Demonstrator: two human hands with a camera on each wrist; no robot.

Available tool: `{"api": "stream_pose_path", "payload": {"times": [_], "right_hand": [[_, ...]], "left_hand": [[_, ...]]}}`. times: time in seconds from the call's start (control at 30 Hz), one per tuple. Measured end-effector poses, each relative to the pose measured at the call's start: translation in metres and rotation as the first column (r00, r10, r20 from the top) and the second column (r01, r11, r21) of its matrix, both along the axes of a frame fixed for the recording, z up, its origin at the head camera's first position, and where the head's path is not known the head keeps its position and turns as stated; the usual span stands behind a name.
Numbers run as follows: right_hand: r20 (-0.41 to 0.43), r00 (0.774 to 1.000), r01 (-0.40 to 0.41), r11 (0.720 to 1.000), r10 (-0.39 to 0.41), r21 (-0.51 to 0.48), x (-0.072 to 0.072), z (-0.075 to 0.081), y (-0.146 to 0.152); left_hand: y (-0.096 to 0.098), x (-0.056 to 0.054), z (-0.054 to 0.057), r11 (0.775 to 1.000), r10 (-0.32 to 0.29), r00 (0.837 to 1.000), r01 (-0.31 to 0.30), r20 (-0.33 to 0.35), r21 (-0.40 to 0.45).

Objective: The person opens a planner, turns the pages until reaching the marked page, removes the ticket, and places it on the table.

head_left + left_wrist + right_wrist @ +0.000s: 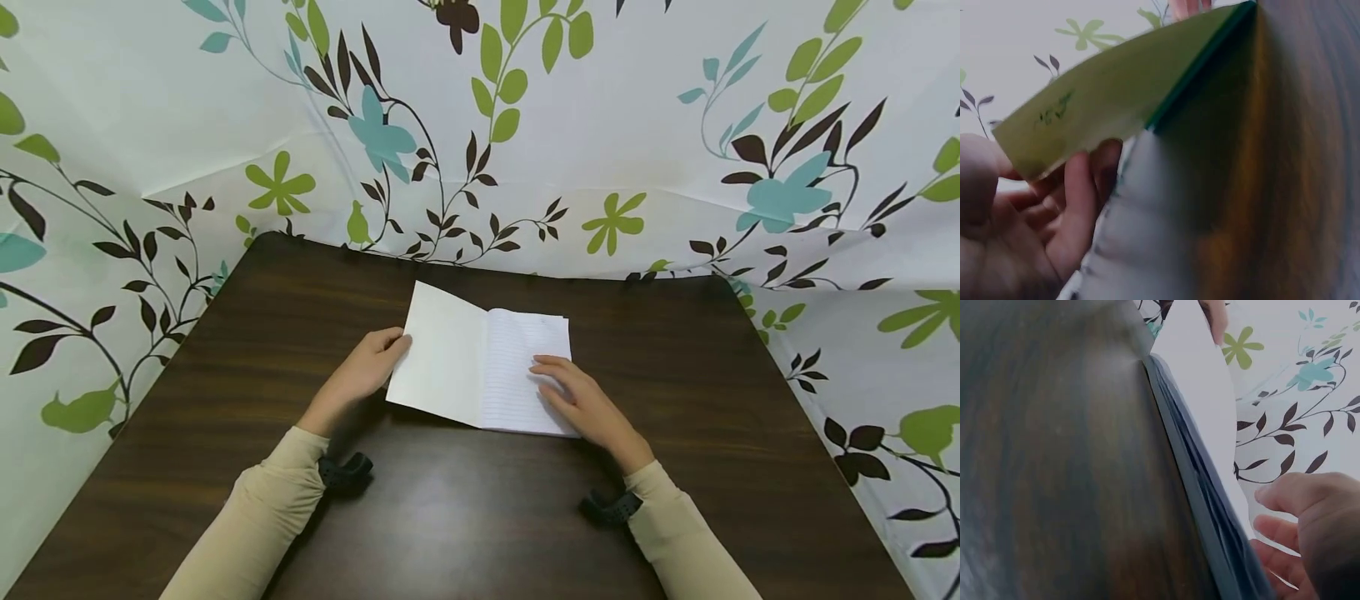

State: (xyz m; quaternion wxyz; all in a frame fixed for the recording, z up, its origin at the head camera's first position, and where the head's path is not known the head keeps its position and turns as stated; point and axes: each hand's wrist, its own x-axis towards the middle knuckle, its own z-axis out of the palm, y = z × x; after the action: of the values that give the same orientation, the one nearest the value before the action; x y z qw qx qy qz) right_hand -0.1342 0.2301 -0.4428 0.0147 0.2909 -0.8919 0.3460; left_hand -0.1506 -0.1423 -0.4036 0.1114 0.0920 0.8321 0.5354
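Observation:
A notebook with ruled white pages (517,375) lies spread on the dark table. Its blank pale front cover (438,354) is lifted at the left and leans up from the table. My left hand (366,365) pinches the cover's outer edge between thumb and fingers. From the left wrist view, the cover's yellowish outer side (1104,87) carries a small dark scribble, and a green spine strip (1200,69) runs along the fold. My right hand (588,404) has its fingers loosely extended over the right page. In the right wrist view the page stack (1197,462) shows edge-on beside the fingers (1279,528).
The dark wood-grain table (480,517) extends around the notebook on all sides. Behind and beside it hangs a white sheet (637,150) printed with leaves, flowers and birds. A dark wrist strap (345,473) sits on each arm, next to beige sleeves (255,508).

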Motion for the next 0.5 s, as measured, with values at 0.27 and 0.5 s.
{"api": "stream_pose_path", "payload": {"times": [0.27,0.5], "right_hand": [[0.035,0.998,0.054,0.998,-0.055,0.029,0.0,-0.005,0.004],[-0.008,0.998,0.066,0.998,-0.066,0.023,-0.005,-0.007,0.003]], "left_hand": [[-0.015,-0.008,-0.031,0.987,-0.07,0.986,0.046,0.154,0.152],[-0.026,-0.01,-0.042,0.973,-0.12,0.953,0.058,0.277,0.224]]}}
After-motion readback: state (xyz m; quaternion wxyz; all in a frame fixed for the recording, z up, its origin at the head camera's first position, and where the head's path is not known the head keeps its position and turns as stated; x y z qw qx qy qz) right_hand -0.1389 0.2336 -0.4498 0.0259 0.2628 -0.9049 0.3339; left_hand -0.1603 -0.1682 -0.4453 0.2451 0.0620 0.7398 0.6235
